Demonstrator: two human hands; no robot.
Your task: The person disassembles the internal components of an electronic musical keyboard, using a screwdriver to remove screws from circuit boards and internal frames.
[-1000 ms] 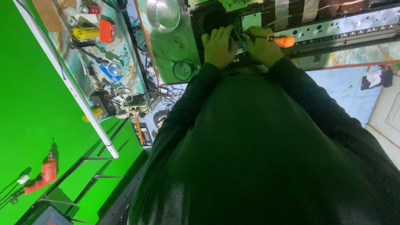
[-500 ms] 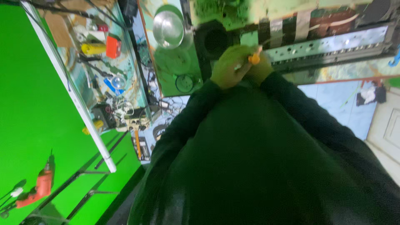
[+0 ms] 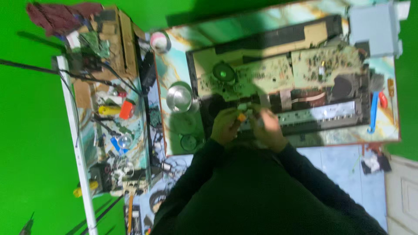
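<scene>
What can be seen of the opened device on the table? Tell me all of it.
The opened device is a long, dark, flat case lying across the marbled table, its cover off. Inside show green circuit boards, a round speaker cone, pale flat ribbon cables and a bright metal strip along the near edge. Both the left hand and right hand rest at its near edge, around a small orange piece; blur hides finer detail. A metal bowl stands beside its left end.

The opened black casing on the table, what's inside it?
Inside the opened black casing lie green circuit boards and a round speaker. The left hand and right hand cover the near edge.
</scene>
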